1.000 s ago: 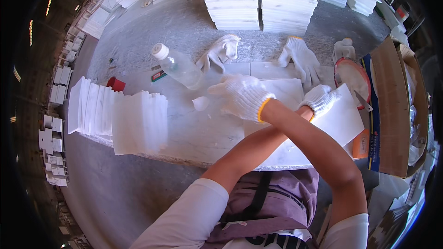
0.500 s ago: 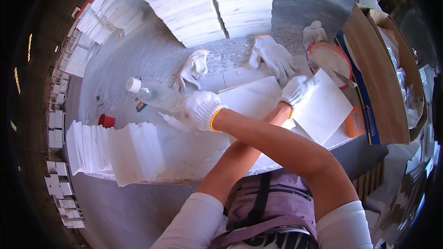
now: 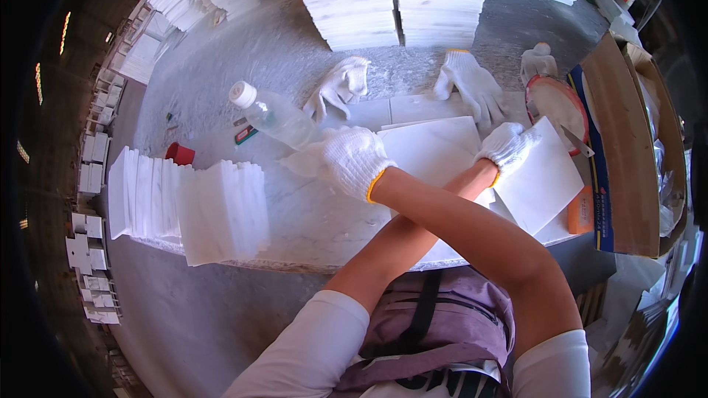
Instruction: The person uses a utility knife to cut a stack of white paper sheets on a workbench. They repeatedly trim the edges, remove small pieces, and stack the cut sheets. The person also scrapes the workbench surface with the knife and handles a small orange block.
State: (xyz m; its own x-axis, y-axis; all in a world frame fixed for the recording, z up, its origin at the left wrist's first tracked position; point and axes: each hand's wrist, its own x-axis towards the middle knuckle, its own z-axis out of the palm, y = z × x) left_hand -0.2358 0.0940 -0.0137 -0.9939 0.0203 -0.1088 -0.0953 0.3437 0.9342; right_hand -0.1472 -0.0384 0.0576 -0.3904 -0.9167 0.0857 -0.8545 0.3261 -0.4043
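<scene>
My forearms cross, the right one on top. Reaching to the right, my gloved left hand (image 3: 508,148) grips the left edge of a white marble-like tile (image 3: 546,179), set askew on the worktable (image 3: 317,225). Over on the left side, my gloved right hand (image 3: 354,159) is closed around a white tube-like thing (image 3: 304,163); motion blur and the glove hide much of it. Just beyond that hand lies a clear plastic bottle (image 3: 276,119) with a white cap. Another white tile (image 3: 435,149) rests between my hands.
Spare white gloves (image 3: 341,87) lie along the far side. At right stand a red-rimmed bowl (image 3: 554,103) with a blade (image 3: 577,141), an orange box (image 3: 580,211) and an open carton (image 3: 618,155). Upright tile pieces (image 3: 225,210) and a red cup (image 3: 180,153) sit at left.
The whole view has shifted, so the table appears further up and right. My right hand has moved slightly nearer with the white tube-like thing; my left hand stays at the tile.
</scene>
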